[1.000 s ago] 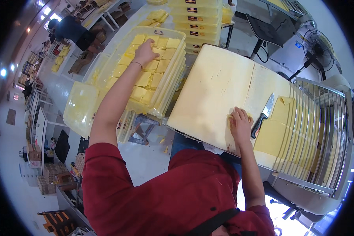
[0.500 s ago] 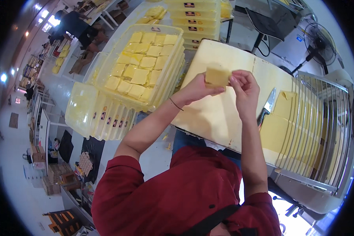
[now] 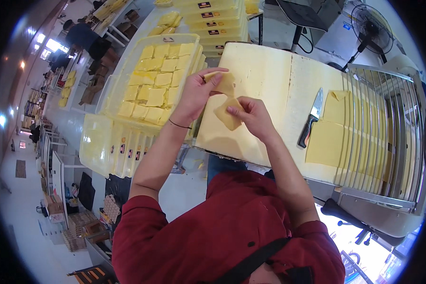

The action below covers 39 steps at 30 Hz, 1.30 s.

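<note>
My left hand (image 3: 194, 95) pinches thin yellow dough squares (image 3: 226, 84) between thumb and fingers, above the left edge of the pale board (image 3: 270, 78). How many squares are in it I cannot tell. Just below and to the right, my right hand (image 3: 258, 120) grips another dough square (image 3: 228, 115) with its thumb on top. To the left of both hands, a clear plastic tub (image 3: 128, 66) holds rows of stacked dough squares (image 3: 156, 97). A knife (image 3: 311, 118) with a black handle lies on the board, right of my right hand.
Wide yellow dough sheets (image 3: 329, 142) lie at the right, partly under the metal bar guard (image 3: 383, 137) of a machine. More stacked tubs (image 3: 215, 23) stand at the back. A fan (image 3: 370, 26) and a black chair (image 3: 303, 16) are far right. Another person (image 3: 87, 38) bends over a table far left.
Both hands have moved left, toward the tub. Earlier the left hand held the dough with the right fingers at its edge; now a square is apart in the right hand.
</note>
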Each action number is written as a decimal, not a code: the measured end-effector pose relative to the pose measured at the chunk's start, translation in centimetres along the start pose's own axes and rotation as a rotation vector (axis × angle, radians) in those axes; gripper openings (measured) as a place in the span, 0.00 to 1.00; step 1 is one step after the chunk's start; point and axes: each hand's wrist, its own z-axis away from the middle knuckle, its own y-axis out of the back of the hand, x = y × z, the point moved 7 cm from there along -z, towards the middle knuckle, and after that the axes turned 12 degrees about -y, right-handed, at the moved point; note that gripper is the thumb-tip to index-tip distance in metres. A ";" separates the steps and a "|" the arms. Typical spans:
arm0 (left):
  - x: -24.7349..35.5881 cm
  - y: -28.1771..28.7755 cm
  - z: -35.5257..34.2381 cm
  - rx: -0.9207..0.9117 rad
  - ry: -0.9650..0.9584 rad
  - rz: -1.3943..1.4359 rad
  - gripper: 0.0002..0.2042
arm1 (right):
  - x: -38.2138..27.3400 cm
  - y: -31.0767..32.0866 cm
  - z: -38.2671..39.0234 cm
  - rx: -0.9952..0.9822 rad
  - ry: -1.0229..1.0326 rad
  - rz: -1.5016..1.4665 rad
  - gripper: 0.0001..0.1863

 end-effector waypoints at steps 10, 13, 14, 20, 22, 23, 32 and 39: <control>2.3 18.2 -10.1 0.246 -0.022 -0.301 0.15 | 11.2 3.2 1.8 0.458 0.013 0.239 0.13; -0.8 22.4 -13.2 0.242 0.030 -0.460 0.16 | 11.0 2.6 2.3 0.491 0.064 0.303 0.14; -2.3 23.8 -13.9 0.263 0.044 -0.480 0.16 | 10.6 2.4 2.5 0.507 0.086 0.334 0.14; -5.6 25.5 -16.2 0.365 0.077 -0.714 0.18 | 11.1 2.6 2.3 0.528 0.085 0.288 0.13; -2.9 22.2 -16.6 0.249 -0.148 -1.287 0.19 | 11.5 2.8 2.4 0.543 0.074 0.245 0.13; -1.2 20.6 -15.7 0.196 -0.259 -1.575 0.20 | 11.6 2.4 2.5 0.527 0.072 0.251 0.13; 1.1 -0.1 -3.4 -0.506 -0.600 -0.929 0.32 | 9.3 2.5 0.7 0.209 -0.065 -0.103 0.16; 0.8 1.7 3.4 -0.438 0.142 -0.262 0.21 | -4.1 1.9 5.7 0.175 0.182 -0.112 0.24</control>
